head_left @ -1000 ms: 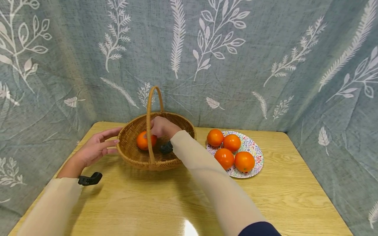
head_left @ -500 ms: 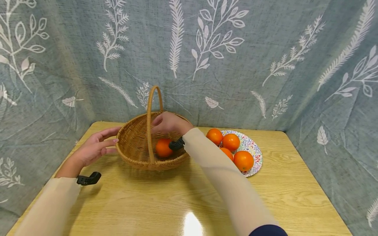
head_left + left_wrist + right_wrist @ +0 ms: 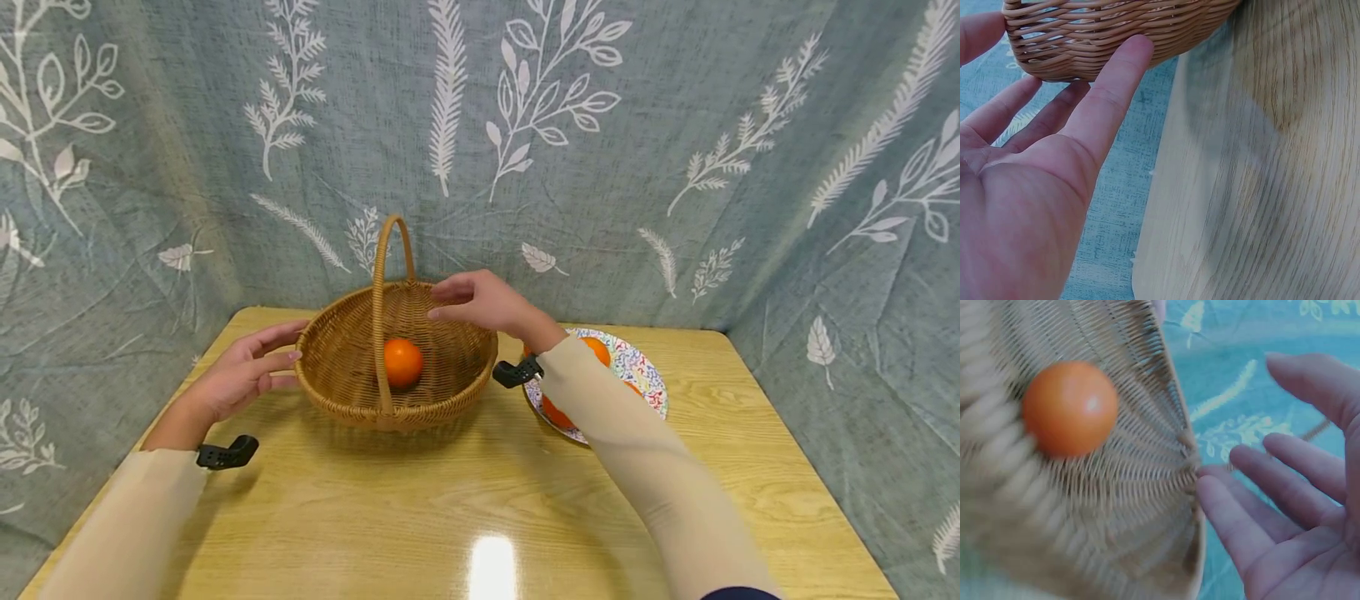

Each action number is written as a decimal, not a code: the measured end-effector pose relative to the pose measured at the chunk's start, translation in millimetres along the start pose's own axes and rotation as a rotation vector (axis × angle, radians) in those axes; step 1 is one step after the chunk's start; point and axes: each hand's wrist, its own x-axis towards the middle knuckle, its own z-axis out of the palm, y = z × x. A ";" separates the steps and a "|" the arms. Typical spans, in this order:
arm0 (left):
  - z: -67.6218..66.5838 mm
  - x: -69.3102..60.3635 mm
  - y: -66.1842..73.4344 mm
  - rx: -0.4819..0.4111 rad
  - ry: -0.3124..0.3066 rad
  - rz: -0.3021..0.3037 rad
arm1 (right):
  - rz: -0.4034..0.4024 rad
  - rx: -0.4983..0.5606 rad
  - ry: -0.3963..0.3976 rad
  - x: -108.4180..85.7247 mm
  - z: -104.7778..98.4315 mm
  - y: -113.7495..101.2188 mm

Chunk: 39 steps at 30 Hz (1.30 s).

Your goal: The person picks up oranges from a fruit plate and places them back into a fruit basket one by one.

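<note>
A wicker basket (image 3: pixel 457 400) with a tall arched handle stands at the back left of the table in the head view. One orange (image 3: pixel 403 363) lies inside it, partly behind the handle. My left hand (image 3: pixel 243 371) touches the basket's left rim with fingers extended; in the left wrist view its thumb (image 3: pixel 1113 87) lies against the woven wall. Over the basket's back right side hovers my right hand (image 3: pixel 487 302), holding nothing. The right wrist view shows its fingers (image 3: pixel 1285 487) spread beside the rim, with the orange apart from them.
A patterned plate (image 3: pixel 647 379) with several oranges (image 3: pixel 597 350) sits right of the basket, partly hidden by my right forearm. A grey-green curtain (image 3: pixel 600 250) with white leaf prints hangs around the wooden table (image 3: pixel 390 517).
My right hand has let go of the orange in the basket, then risen and moved right. The orange rolled right and back toward the middle. My left hand has stayed at the rim.
</note>
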 end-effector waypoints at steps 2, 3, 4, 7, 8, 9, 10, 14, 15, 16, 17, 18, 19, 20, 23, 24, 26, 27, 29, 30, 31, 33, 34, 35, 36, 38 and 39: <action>-0.3 0.3 -0.3 0.007 0.002 0.004 | -0.016 0.042 0.033 -12.2 -4.7 8.0; -0.4 0.3 -0.4 0.009 0.003 0.005 | -0.019 0.072 0.046 -18.8 -6.8 12.3; -0.4 0.3 -0.5 0.012 0.004 0.006 | -0.024 0.101 0.059 -25.4 -8.7 16.5; 0.0 0.1 -1.0 0.012 0.004 0.009 | -0.029 0.177 0.104 -45.9 -13.4 28.4; 0.1 -0.2 -1.2 0.011 0.003 0.010 | -0.023 0.198 0.124 -52.7 -14.8 31.7; 0.2 -0.5 -1.5 0.009 0.001 0.012 | -0.024 0.221 0.143 -59.3 -16.3 34.7; 0.4 -0.6 -1.6 0.010 0.000 0.015 | -0.027 0.233 0.163 -65.6 -17.9 37.8; -0.5 -1.2 -2.9 0.001 -0.001 0.026 | -0.036 0.263 0.244 -88.1 -24.0 50.7; -0.7 -1.3 -3.2 0.000 -0.002 0.028 | -0.038 0.264 0.260 -93.5 -25.3 54.7; -0.9 -1.4 -3.4 0.002 -0.002 0.028 | -0.034 0.259 0.278 -99.2 -26.6 58.8; -1.1 -1.3 -3.7 0.000 -0.002 0.028 | -0.028 0.257 0.292 -105.1 -27.8 63.0; -1.0 -1.3 -3.8 0.000 -0.003 0.027 | -0.024 0.259 0.307 -111.1 -29.0 67.1; -0.8 -1.2 -3.8 0.002 -0.003 0.026 | -0.018 0.260 0.322 -117.1 -30.2 70.7; -0.7 -1.1 -3.9 0.004 -0.003 0.025 | -0.013 0.258 0.338 -122.7 -31.2 74.3; 0.0 -0.8 -4.5 0.002 -0.005 0.024 | -0.008 0.262 0.385 -138.9 -34.3 83.4; 0.4 -0.9 -4.7 0.000 -0.005 0.025 | -0.005 0.267 0.398 -143.9 -35.2 85.7; 0.4 -1.1 -5.2 0.000 -0.005 0.026 | 0.001 0.257 0.422 -152.7 -36.7 91.0; 0.4 -1.2 -5.4 -0.003 -0.005 0.027 | 0.004 0.254 0.432 -157.0 -37.4 93.8; 0.4 -1.4 -5.3 -0.004 -0.005 0.031 | 0.008 0.246 0.450 -164.9 -38.6 100.0; 0.3 -1.3 -5.4 -0.006 -0.006 0.031 | 0.005 0.247 0.461 -168.5 -39.2 103.4; 0.1 -1.1 -5.4 -0.006 -0.007 0.032 | 0.001 0.245 0.473 -171.8 -39.6 106.9; -0.2 -0.6 -5.3 -0.017 -0.010 0.036 | -0.016 0.258 0.495 -178.3 -40.2 113.5; -0.1 -0.4 -5.2 -0.021 -0.012 0.038 | -0.024 0.262 0.504 -181.3 -40.4 116.9; -0.3 -0.1 -5.3 -0.029 -0.013 0.038 | -0.032 0.269 0.511 -184.2 -40.6 120.4; -0.3 0.1 -5.4 -0.032 -0.015 0.039 | -0.037 0.279 0.516 -187.2 -40.9 123.4; -0.2 0.3 -5.2 -0.035 -0.017 0.038 | -0.044 0.309 0.522 -193.4 -41.6 129.4; -0.2 0.3 -5.1 -0.032 -0.018 0.037 | -0.045 0.319 0.525 -196.5 -41.9 132.2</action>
